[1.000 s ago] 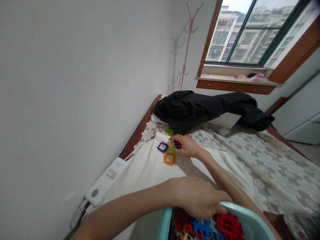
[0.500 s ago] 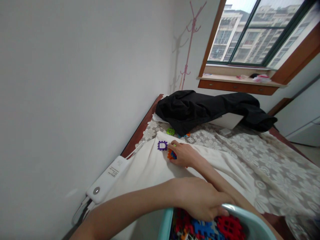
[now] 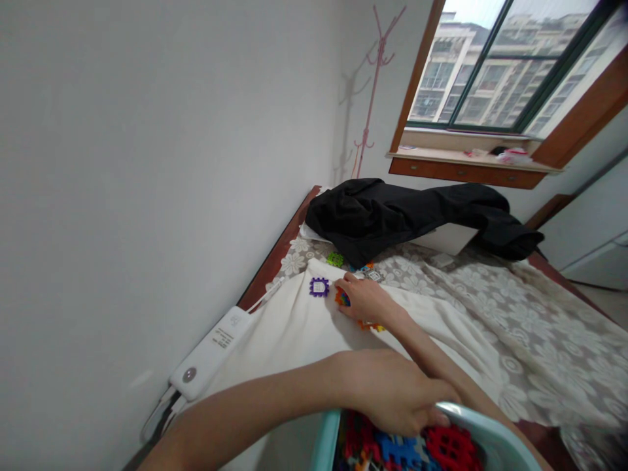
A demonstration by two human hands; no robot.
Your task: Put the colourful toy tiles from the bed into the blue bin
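Head view: right hand (image 3: 366, 301) lies out on the white cloth (image 3: 289, 330) spread over the bed (image 3: 515, 314), its fingers (image 3: 349, 281) curled over a small clutch of coloured plastic blocks (image 3: 342, 299), with orange edges showing under the palm; the grasp looks closed on them, though how many it covers is hidden. Just beside the fingertips, apart from the hand, a purple block (image 3: 318, 286) lies flat on the cloth. A green block (image 3: 335, 260) and a few more loose pieces (image 3: 366, 268) sit a little farther off, at the edge of the black garment (image 3: 407, 212). Left hand (image 3: 392, 389) rests close to the camera with its fingers hooked over the rim of the pale blue tub (image 3: 485, 432), gripping it. Inside the tub a heap of red and blue blocks (image 3: 417, 448) is already gathered.

As a judgement, the collecting is well along: most blocks appear to be in the tub, one handful is under the right hand, and the purple, the green and the few near the garment are left on the bed. A white power bank (image 3: 210, 353) lies by the wall
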